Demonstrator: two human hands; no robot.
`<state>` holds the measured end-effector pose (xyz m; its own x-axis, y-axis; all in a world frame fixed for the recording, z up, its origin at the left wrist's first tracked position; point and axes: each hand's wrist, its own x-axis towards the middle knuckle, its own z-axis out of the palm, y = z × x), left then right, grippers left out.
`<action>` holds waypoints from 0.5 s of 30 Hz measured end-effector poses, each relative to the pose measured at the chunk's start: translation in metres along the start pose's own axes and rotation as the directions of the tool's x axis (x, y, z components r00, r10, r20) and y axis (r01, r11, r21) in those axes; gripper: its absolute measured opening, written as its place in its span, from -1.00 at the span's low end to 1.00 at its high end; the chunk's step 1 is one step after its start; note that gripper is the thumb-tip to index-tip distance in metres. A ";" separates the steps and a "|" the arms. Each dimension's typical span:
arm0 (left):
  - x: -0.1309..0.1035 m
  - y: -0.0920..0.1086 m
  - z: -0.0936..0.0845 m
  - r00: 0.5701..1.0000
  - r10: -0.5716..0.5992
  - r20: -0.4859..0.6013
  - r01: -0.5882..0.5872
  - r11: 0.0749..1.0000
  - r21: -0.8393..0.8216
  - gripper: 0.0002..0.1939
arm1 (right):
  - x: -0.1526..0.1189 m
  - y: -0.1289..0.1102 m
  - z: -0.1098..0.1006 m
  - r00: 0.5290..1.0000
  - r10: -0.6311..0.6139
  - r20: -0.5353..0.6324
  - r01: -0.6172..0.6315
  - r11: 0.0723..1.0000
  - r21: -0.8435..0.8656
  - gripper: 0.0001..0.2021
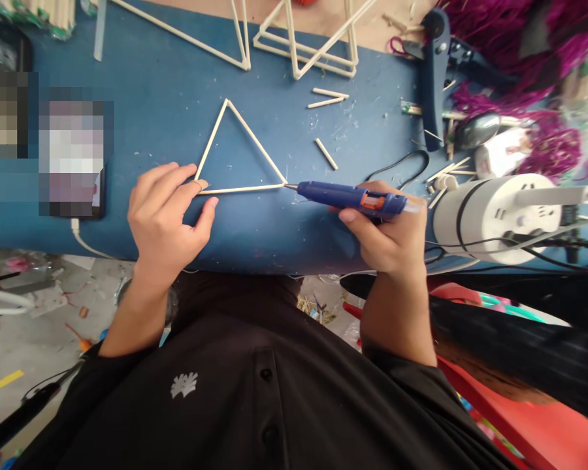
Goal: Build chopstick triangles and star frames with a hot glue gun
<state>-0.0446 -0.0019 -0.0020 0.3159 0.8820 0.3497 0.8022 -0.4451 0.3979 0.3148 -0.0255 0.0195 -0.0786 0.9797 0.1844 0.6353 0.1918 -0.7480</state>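
Observation:
A triangle of thin wooden sticks (247,189) lies flat on the blue table surface (157,117). My left hand (164,209) grips its lower left corner, with thumb and fingers on either side of the sticks. In my right hand (394,238) is a blue hot glue gun (333,196), its handle mostly hidden by the palm. The metal tip points left and meets the triangle's right corner. Just above lie a short loose stick (326,154) and two sticks forming a narrow V (329,100).
Stick frames (296,49) stand at the far edge. A blue-handled cutter (434,85), purple strands (558,143) and a round white power socket (490,215) with cables crowd the right. On the left lies a phone (100,196) with a charging cable.

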 end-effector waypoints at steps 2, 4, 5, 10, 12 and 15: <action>0.000 0.001 0.000 1.000 0.003 -0.001 -0.003 1.000 0.000 -0.57 | 0.002 -0.001 0.002 1.000 -0.008 -0.012 0.008 1.000 0.001 -0.67; 0.000 0.001 0.001 1.000 0.010 -0.005 -0.010 1.000 -0.011 -0.61 | 0.003 -0.001 0.003 1.000 -0.011 -0.020 0.012 1.000 0.027 -0.66; 0.001 0.000 0.001 1.000 0.014 -0.014 -0.014 1.000 -0.014 -0.64 | 0.003 -0.001 0.003 1.000 -0.008 -0.026 0.009 0.999 0.050 -0.65; 0.006 0.003 0.009 0.985 0.043 -0.169 -0.038 0.999 0.029 -0.93 | 0.001 0.006 0.007 0.989 0.060 -0.138 -0.043 0.991 0.124 -0.64; 0.007 0.014 0.012 0.970 0.060 -0.236 -0.049 0.997 0.052 -0.91 | 0.000 0.006 0.010 0.974 0.077 -0.214 -0.045 0.987 0.151 -0.67; 0.006 0.046 0.015 0.948 0.110 -0.299 -0.094 0.993 0.067 -0.91 | 0.001 0.003 0.016 0.952 0.077 -0.296 -0.009 0.975 0.223 -0.69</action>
<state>0.0016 -0.0142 0.0056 0.2360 0.7406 0.6292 0.8013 -0.5146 0.3051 0.3044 -0.0233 0.0075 0.2011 0.9304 0.3066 0.4486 0.1908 -0.8731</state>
